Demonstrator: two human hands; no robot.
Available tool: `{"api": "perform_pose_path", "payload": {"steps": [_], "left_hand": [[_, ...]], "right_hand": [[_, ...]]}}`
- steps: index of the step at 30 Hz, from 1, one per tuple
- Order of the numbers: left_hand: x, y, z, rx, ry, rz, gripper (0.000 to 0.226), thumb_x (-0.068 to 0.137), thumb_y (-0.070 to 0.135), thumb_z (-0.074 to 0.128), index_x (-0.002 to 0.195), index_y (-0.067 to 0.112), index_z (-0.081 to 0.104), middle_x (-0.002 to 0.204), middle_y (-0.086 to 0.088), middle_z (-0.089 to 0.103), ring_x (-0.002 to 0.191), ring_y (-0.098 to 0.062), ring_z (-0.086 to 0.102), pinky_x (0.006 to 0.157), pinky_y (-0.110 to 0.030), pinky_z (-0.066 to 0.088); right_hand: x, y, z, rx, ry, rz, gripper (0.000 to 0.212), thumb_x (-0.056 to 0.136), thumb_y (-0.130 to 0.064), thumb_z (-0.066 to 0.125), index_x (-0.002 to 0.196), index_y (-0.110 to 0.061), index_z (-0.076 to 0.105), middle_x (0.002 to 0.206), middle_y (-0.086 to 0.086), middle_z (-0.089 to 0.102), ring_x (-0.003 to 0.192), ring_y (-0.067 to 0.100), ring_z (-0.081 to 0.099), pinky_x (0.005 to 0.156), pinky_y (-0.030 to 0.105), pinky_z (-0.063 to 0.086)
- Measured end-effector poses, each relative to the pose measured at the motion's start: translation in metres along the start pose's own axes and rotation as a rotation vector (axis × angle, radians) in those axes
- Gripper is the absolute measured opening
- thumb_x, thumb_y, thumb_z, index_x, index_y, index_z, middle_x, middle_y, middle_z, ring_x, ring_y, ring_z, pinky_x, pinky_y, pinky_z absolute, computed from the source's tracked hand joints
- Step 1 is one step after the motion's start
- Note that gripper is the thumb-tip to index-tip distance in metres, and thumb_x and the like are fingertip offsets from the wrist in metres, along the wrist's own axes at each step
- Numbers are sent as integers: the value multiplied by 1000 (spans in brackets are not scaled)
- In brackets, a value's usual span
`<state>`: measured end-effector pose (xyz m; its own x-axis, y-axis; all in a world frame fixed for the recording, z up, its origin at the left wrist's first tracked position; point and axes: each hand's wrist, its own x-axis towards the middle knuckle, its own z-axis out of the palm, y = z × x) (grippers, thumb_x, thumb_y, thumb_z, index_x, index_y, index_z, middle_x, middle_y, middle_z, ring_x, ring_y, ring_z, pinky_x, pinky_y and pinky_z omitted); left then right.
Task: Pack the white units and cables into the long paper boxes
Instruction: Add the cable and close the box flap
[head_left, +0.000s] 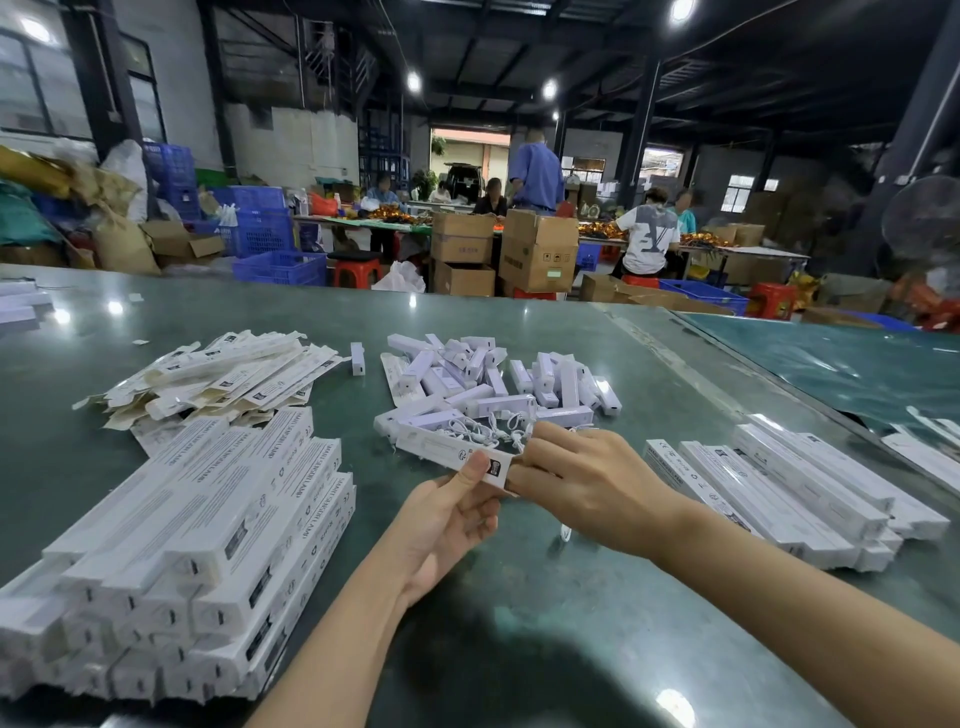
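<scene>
My left hand (451, 512) pinches the near end of a long white paper box (441, 448) that points away to the left over the green table. My right hand (576, 475) holds the same end of the box, fingers curled at its flap. Just behind the box lies a heap of white units (493, 379) with coiled white cables (488, 428) at its near edge. A white cable end (565, 532) hangs below my right hand.
Filled long boxes (197, 545) are stacked at the near left, and more (795, 488) lie in a row on the right. Flat unfolded boxes (223, 374) are piled at the far left. Beyond the green table (519, 623) people work among cartons and blue crates.
</scene>
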<state>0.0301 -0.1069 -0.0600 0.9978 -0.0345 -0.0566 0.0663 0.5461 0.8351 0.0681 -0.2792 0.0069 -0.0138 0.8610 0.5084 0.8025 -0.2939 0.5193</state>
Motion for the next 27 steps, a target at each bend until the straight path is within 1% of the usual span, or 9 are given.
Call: {"api": "perform_pose_path", "payload": {"steps": [4, 7, 10, 13, 15, 20, 22, 25, 27], "left_hand": [[0, 1, 1, -19, 12, 2, 36, 71, 39, 71, 93, 10, 71, 73, -3, 70, 62, -12, 59, 58, -22, 49], [-1, 1, 1, -32, 24, 5, 42, 68, 40, 71, 97, 9, 70, 76, -4, 71, 65, -13, 60, 58, -22, 50], [-1, 1, 2, -27, 30, -3, 45, 70, 41, 70, 100, 8, 70, 79, -5, 71, 66, -12, 61, 58, -22, 50], [-1, 1, 2, -32, 39, -14, 45, 70, 41, 70, 100, 7, 68, 83, -7, 71, 68, -14, 61, 59, -22, 50], [0, 2, 1, -38, 42, -13, 48, 69, 41, 71, 102, 5, 68, 87, -10, 71, 66, -13, 60, 61, -23, 50], [1, 1, 0, -49, 27, -12, 41, 70, 39, 71, 95, 7, 70, 82, -9, 72, 62, -12, 61, 59, -22, 52], [2, 0, 0, -53, 24, -10, 40, 70, 39, 70, 94, 7, 71, 81, -8, 72, 62, -12, 61, 58, -22, 52], [3, 0, -2, -50, 26, -6, 38, 70, 39, 70, 93, 8, 72, 81, -8, 72, 64, -13, 62, 57, -22, 52], [4, -1, -3, -51, 33, -5, 40, 70, 39, 71, 95, 8, 72, 84, -8, 72, 65, -12, 62, 57, -22, 52]], "right_hand": [[1, -6, 0, 99, -48, 116, 6, 85, -7, 66, 85, -10, 71, 84, 3, 64, 74, 22, 58, 40, 35, 45], [-8, -18, 1, 189, -59, 232, 20, 90, -20, 56, 99, -9, 71, 98, 4, 64, 86, 22, 58, 59, 29, 50], [-16, -32, 10, 357, 73, 416, 22, 85, -14, 69, 106, -7, 67, 102, 2, 62, 90, 18, 55, 76, 18, 46], [-16, -43, 19, 522, 267, 679, 31, 79, -2, 75, 105, -10, 59, 94, -6, 57, 76, 5, 52, 76, 6, 40], [-13, -46, 23, 578, 343, 815, 36, 79, -3, 76, 109, -11, 59, 90, -4, 60, 73, 5, 56, 75, 6, 42], [-8, -50, 27, 568, 499, 858, 14, 76, -5, 79, 86, -9, 71, 80, -1, 62, 68, 3, 53, 66, 10, 42], [-6, -52, 30, 577, 527, 876, 7, 76, -5, 79, 80, -7, 74, 80, 3, 62, 67, 9, 54, 64, 13, 42], [-5, -53, 34, 595, 553, 920, 8, 74, -3, 80, 79, -8, 76, 83, 4, 62, 73, 8, 54, 69, 11, 40], [-3, -54, 34, 612, 553, 959, 10, 73, -5, 81, 79, -12, 77, 91, 4, 58, 84, 12, 56, 76, 14, 42]]}}
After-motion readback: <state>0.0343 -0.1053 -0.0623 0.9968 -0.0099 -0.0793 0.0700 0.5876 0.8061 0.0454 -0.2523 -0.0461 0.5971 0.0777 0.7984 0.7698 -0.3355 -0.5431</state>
